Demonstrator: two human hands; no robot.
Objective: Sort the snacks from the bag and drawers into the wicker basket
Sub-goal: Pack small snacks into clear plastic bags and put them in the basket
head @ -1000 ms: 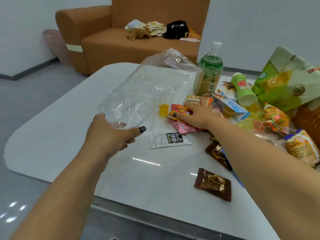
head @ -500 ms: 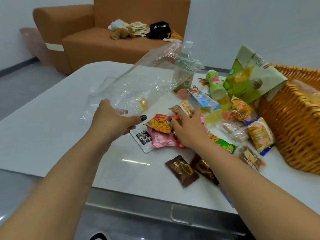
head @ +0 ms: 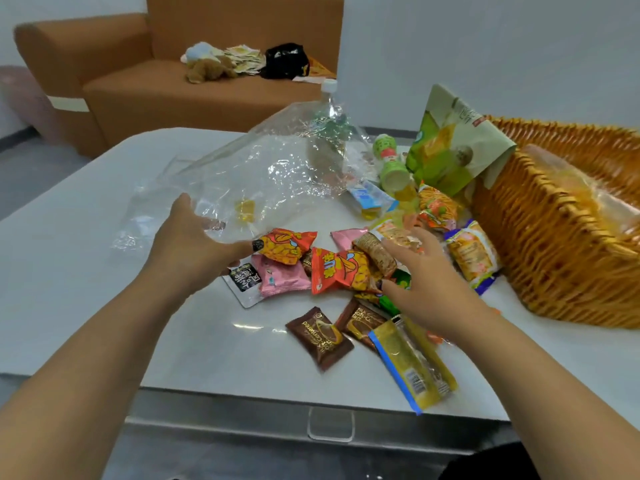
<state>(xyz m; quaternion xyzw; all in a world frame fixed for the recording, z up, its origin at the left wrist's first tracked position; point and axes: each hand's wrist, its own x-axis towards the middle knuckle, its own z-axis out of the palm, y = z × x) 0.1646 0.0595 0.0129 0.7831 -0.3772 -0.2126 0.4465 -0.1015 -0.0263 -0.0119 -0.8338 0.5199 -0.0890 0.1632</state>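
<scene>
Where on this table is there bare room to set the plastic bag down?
Bare: the table's left side beyond the left hand, and the near edge left of the brown packets. Crowded: between the right hand and basket.

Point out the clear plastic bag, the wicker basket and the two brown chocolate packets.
clear plastic bag point(head: 277, 168), head view, crinkled middle.
wicker basket point(head: 540, 244), head view, woven front wall.
left brown chocolate packet point(head: 320, 337), head view, wrapper centre.
right brown chocolate packet point(head: 360, 322), head view, printed face.
</scene>
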